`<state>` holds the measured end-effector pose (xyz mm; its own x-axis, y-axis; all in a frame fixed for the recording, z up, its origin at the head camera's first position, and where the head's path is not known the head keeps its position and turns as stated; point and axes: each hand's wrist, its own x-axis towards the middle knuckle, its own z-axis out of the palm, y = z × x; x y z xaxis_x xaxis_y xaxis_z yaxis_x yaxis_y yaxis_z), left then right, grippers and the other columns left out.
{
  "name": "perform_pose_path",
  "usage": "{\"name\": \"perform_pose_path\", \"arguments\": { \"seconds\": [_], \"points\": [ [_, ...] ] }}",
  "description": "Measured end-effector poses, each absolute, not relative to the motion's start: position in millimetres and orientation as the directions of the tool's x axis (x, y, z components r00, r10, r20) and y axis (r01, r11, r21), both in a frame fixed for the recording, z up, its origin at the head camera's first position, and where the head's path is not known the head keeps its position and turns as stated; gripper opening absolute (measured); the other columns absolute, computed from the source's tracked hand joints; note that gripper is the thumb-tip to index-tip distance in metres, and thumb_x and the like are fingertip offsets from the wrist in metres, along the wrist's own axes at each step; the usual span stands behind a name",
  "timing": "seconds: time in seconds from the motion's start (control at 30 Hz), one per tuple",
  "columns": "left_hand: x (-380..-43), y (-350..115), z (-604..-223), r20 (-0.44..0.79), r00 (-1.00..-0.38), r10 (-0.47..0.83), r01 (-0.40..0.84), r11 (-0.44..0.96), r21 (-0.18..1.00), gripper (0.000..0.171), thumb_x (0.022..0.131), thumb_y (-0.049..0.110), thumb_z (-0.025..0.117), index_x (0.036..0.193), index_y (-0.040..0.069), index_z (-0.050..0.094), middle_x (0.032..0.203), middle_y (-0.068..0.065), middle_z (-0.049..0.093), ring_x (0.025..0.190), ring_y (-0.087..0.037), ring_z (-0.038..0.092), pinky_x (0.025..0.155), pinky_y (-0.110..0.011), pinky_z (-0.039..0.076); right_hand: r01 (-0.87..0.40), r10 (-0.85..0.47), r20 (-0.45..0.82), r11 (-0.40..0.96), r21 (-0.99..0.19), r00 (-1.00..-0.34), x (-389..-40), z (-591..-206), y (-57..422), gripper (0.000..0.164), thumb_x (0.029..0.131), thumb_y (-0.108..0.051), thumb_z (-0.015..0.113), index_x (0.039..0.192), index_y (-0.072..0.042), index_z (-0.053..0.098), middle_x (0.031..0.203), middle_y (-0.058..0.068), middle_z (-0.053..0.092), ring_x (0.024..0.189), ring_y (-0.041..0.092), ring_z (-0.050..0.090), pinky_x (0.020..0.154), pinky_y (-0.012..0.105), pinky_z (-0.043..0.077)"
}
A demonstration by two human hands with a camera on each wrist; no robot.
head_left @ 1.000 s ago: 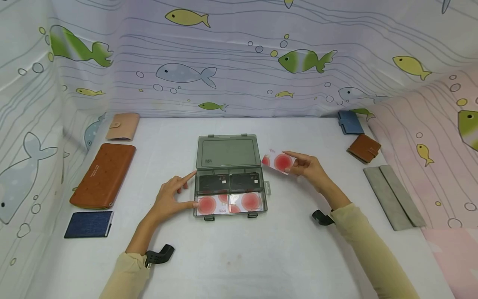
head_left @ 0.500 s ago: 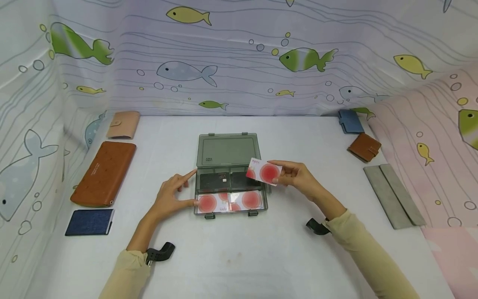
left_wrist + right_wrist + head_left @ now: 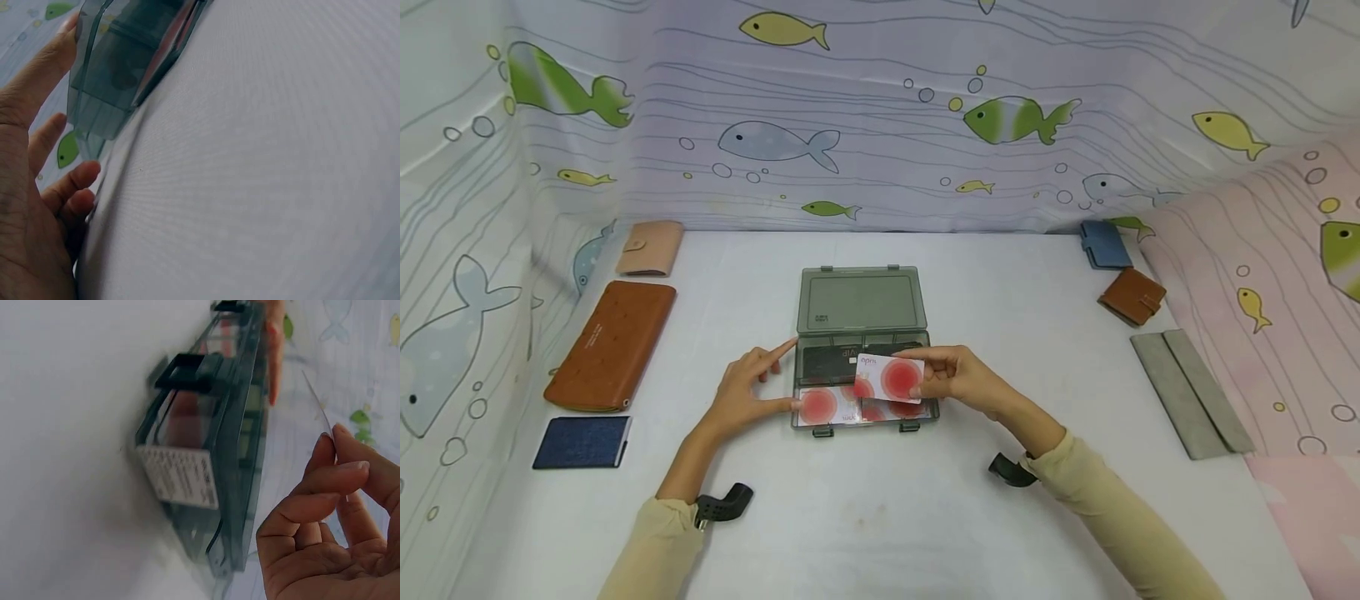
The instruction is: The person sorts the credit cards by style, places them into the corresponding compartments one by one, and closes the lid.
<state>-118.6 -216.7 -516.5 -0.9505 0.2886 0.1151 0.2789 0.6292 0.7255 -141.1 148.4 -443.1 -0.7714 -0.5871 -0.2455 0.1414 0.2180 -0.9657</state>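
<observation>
In the head view, a grey-green clear plastic box (image 3: pixel 932 375) lies with its lid (image 3: pixel 862 300) raised. Black cards marked VIP (image 3: pixel 827 364) fill its back compartments; white cards with red circles (image 3: pixel 817 407) are in the front ones. My right hand (image 3: pixel 962 379) pinches another white card with red circles (image 3: pixel 889 377) between thumb and fingers, above the right side of the box. Seen edge-on, this card (image 3: pixel 317 403) stands clear of the box in the right wrist view. My left hand (image 3: pixel 747 390) rests thumb and forefinger, spread apart, against the box's left side.
At the left lie a beige wallet (image 3: pixel 651 248), a long brown wallet (image 3: pixel 612 346) and a dark blue card holder (image 3: pixel 582 442). On the right are a blue wallet (image 3: pixel 1105 244), a small brown wallet (image 3: pixel 1132 297) and a grey folding wallet (image 3: pixel 1191 395). Fish-print cloth (image 3: pixel 865 117) surrounds the table.
My right hand has carried the pinched card leftward and toward me, from beside the lid to over the box's right compartments. The left hand has stayed at the box's left side.
</observation>
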Motion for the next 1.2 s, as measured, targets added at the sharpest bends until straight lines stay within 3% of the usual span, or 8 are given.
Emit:
{"name": "perform_pose_path", "arguments": {
  "seconds": [0.2,0.4,0.6,0.93,1.2],
  "points": [
    [-119.1,-216.2,-516.5,0.119,-0.950,0.287,0.281,0.630,0.724,0.092,0.069,0.034,0.088,0.150,0.028,0.045,0.095,-0.001,0.047,0.080,-0.015,0.036,0.086,-0.044,0.024,0.133,-0.631,-0.267,0.252,-0.959,-0.728,-139.2,-442.2,127.6,0.051,0.083,0.002,0.071,0.133,-0.007,0.064,0.066,0.000,0.046,0.064,0.012,0.042,0.060,0.025,0.040],
    [-118.7,-217.0,-518.2,0.109,-0.953,0.284,0.271,0.632,0.726,0.092,0.069,0.036,0.088,0.151,0.029,0.045,0.095,-0.001,0.047,0.080,-0.014,0.035,0.086,-0.044,0.024,0.167,-0.634,-0.311,0.277,-0.946,-0.708,-137.2,-445.6,111.8,0.046,0.086,0.003,0.064,0.131,-0.007,0.065,0.065,0.004,0.052,0.059,0.016,0.042,0.059,0.029,0.041],
    [-119.2,-218.1,-518.9,0.117,-0.950,0.291,0.282,0.632,0.722,0.093,0.070,0.035,0.088,0.151,0.028,0.044,0.095,-0.001,0.047,0.080,-0.014,0.035,0.085,-0.043,0.024,0.192,-0.602,-0.320,0.269,-0.944,-0.731,-133.4,-450.3,103.0,0.047,0.086,0.003,0.065,0.133,-0.005,0.063,0.066,-0.002,0.055,0.059,0.011,0.041,0.057,0.024,0.038],
    [-120.2,-218.6,-519.4,0.126,-0.948,0.291,0.289,0.631,0.719,0.092,0.070,0.037,0.088,0.151,0.030,0.044,0.094,-0.001,0.047,0.080,-0.014,0.035,0.086,-0.045,0.024,0.217,-0.512,-0.326,0.262,-0.940,-0.795,-127.9,-453.3,94.0,0.045,0.087,0.001,0.067,0.131,-0.006,0.064,0.068,-0.001,0.058,0.058,0.012,0.040,0.055,0.026,0.036],
    [-119.7,-218.1,-518.4,0.136,-0.947,0.290,0.296,0.633,0.715,0.092,0.069,0.036,0.088,0.150,0.029,0.045,0.094,-0.001,0.047,0.080,-0.014,0.036,0.086,-0.044,0.025,0.172,-0.502,-0.312,0.306,-0.937,-0.807,-122.3,-454.1,79.8,0.046,0.085,0.003,0.067,0.131,-0.002,0.063,0.070,-0.002,0.061,0.056,0.010,0.039,0.054,0.023,0.035]
  ]
}}
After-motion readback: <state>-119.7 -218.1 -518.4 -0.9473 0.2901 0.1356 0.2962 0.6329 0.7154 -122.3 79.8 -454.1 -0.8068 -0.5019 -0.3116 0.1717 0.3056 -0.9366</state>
